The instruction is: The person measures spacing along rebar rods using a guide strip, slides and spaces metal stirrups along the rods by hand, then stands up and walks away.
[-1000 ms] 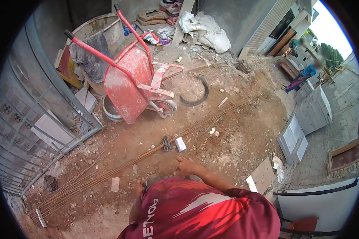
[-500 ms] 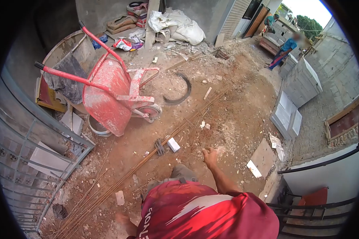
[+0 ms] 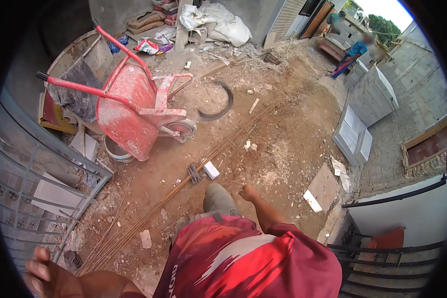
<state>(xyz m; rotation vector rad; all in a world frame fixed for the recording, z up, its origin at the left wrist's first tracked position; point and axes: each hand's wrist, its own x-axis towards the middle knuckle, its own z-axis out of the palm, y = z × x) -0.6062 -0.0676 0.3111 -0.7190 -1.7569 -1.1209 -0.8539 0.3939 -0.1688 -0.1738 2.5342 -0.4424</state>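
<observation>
My left hand (image 3: 43, 275) is raised at the lower left corner, in front of the grey metal gate (image 3: 79, 218). Its fingers are apart and bent, with nothing in them. My right hand (image 3: 247, 192) hangs over the dirt ground, beside my trouser leg (image 3: 220, 199); its fingers look loosely apart and hold nothing visible. Ahead of my leg lie a pale block (image 3: 211, 170) and a small coil of wire (image 3: 193, 172), beside long thin rusty rods (image 3: 154, 216). Neither hand touches them.
A red wheelbarrow (image 3: 129, 109) leans at the left beside a bucket (image 3: 118, 151). A black wire coil (image 3: 226, 107) lies ahead. Pale blocks (image 3: 375, 94) are stacked along the right wall, near a flat board (image 3: 323, 186). Two people (image 3: 350, 55) are at the back right.
My left hand has swung up and outward to the lower left. My right hand has shifted slightly left, and my trouser leg shows further forward. The view has moved a little.
</observation>
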